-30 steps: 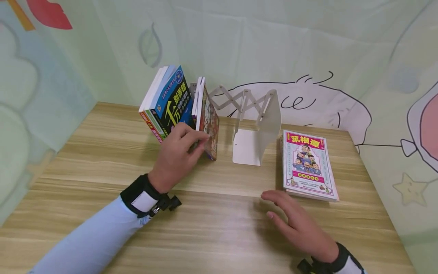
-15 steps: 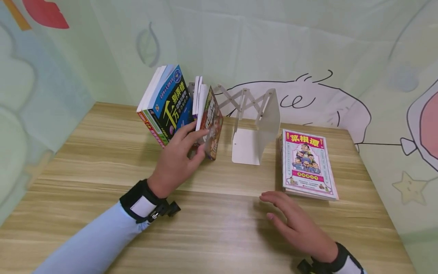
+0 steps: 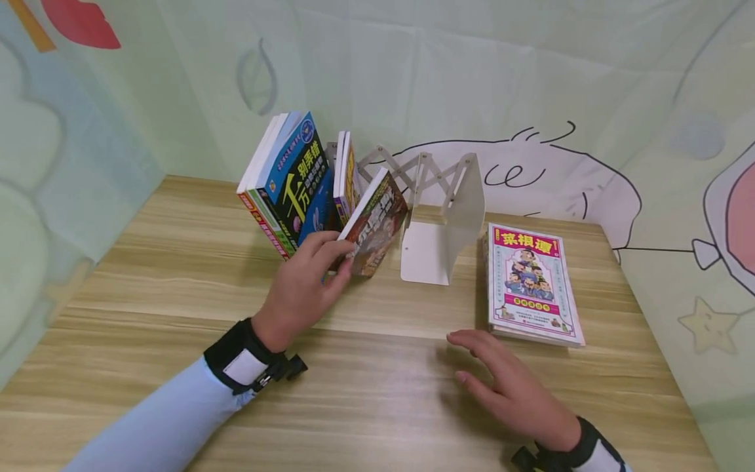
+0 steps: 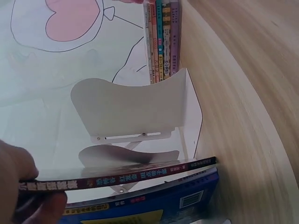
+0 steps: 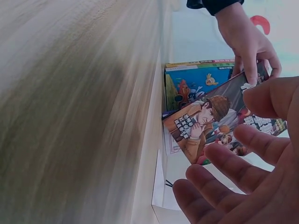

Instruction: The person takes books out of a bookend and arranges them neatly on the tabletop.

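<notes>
A tilted brown book (image 3: 379,228) is pinched by the left hand (image 3: 302,283), left of the book stack (image 3: 531,283). The right hand (image 3: 514,392) is held spread in front of it.

Yellow characters reading 菜根谭 top the pink-and-white book (image 3: 531,282) at your right, with smaller lettering on a pink band lower down. On the blue-and-black book (image 3: 297,170) to your left, 千万 stands large in yellow beside 别弄错. The brown book (image 3: 380,226) you hold carries white cover characters too blurred to read; its spine (image 4: 126,178), seen from your left wrist, appears to show 恐怖谷 and 红发会. Beside it, a blue cover (image 4: 173,207) bears a barcode (image 4: 190,199), digits illegible. Lettering on the row of coloured spines (image 4: 161,42) is too small to make out.
</notes>
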Available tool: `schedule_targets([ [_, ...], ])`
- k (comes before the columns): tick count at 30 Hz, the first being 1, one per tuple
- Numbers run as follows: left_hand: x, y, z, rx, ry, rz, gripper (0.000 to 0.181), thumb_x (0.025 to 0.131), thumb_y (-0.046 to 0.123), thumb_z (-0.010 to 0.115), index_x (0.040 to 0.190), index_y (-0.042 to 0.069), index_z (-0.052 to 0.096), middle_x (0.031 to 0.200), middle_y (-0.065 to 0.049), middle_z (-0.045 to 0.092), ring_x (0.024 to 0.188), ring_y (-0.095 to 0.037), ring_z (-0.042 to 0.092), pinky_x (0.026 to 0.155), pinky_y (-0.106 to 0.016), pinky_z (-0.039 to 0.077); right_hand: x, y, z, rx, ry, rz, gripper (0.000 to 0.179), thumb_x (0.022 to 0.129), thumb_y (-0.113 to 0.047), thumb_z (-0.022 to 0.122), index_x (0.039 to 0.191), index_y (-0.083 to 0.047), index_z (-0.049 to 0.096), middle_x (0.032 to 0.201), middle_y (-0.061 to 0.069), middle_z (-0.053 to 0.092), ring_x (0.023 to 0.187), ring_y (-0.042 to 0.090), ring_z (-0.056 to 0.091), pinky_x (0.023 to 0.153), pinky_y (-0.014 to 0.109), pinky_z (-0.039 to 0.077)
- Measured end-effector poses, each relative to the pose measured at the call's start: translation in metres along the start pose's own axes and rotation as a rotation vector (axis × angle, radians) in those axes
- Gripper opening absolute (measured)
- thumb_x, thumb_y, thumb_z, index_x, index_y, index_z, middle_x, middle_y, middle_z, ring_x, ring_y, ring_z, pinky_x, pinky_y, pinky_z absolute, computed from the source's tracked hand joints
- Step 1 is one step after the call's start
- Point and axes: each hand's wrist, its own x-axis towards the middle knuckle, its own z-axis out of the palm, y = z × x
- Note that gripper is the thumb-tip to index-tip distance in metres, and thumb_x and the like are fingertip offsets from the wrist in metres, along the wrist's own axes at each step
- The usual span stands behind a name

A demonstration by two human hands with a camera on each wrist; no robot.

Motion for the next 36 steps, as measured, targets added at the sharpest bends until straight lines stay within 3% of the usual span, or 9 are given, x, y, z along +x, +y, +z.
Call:
schedule_targets([
  [4,-0.003,0.004,-0.002,0.063,-0.116,-0.022,0.035,0.092,0.005,0.066,0.126,0.006,0.063,0.107,-0.016,0.064,0.079,-0.021,0.060,0.058,-0.031,0.054,-0.001,0.000,0.000,-0.001,-0.005,0.006,0.050,0.099,-0.020,0.064,0.145,-0.027,0.047,0.140,-0.008,0.054,0.127,0.013,0.055,0.102,0.043,0.050],
  [7,-0.006,0.004,-0.004,0.062,-0.147,-0.042,0.035,0.093,0.003,0.064,0.128,0.006,0.063,0.103,-0.013,0.067,0.080,-0.020,0.063,0.063,-0.034,0.056,-0.001,0.000,0.001,0.003,-0.011,0.031,0.051,0.098,-0.020,0.065,0.145,-0.028,0.047,0.139,-0.011,0.054,0.126,0.011,0.055,0.102,0.043,0.051],
  [11,-0.011,0.004,-0.007,0.024,-0.115,-0.040,0.034,0.092,-0.002,0.064,0.125,0.004,0.064,0.106,-0.012,0.070,0.092,-0.021,0.068,0.075,-0.038,0.059,0.000,0.000,0.002,0.007,-0.020,0.059,0.051,0.097,-0.019,0.067,0.144,-0.028,0.048,0.139,-0.012,0.054,0.127,0.011,0.054,0.103,0.042,0.050],
  [16,-0.015,0.007,-0.015,0.003,-0.065,-0.016,0.035,0.090,-0.005,0.064,0.123,0.005,0.066,0.107,-0.013,0.071,0.092,-0.020,0.068,0.075,-0.038,0.059,0.000,0.001,0.003,0.013,-0.026,0.076,0.050,0.096,-0.018,0.067,0.143,-0.025,0.049,0.139,-0.010,0.055,0.127,0.010,0.054,0.103,0.043,0.050],
  [25,-0.019,0.022,-0.034,-0.033,0.024,0.047,0.039,0.083,-0.009,0.061,0.118,0.008,0.070,0.111,-0.012,0.072,0.096,-0.024,0.069,0.074,-0.042,0.060,0.001,0.003,0.003,0.015,0.002,0.019,0.048,0.098,-0.020,0.065,0.144,-0.018,0.049,0.138,-0.004,0.056,0.126,0.014,0.055,0.102,0.044,0.050],
  [30,-0.020,0.035,-0.044,-0.033,0.017,0.039,0.038,0.082,-0.009,0.060,0.114,0.010,0.070,0.111,-0.011,0.073,0.093,-0.023,0.069,0.069,-0.042,0.060,0.001,0.003,0.003,0.029,0.011,0.026,0.048,0.098,-0.019,0.065,0.143,-0.020,0.049,0.138,-0.004,0.056,0.123,0.018,0.058,0.100,0.044,0.052],
  [36,-0.024,0.046,-0.050,-0.112,-0.043,0.117,0.034,0.089,-0.003,0.056,0.115,0.015,0.069,0.114,-0.008,0.072,0.096,-0.022,0.070,0.068,-0.039,0.060,0.000,0.002,0.001,0.037,0.051,0.059,0.054,0.097,-0.018,0.067,0.146,-0.023,0.045,0.141,-0.004,0.053,0.126,0.019,0.054,0.104,0.034,0.049],
])
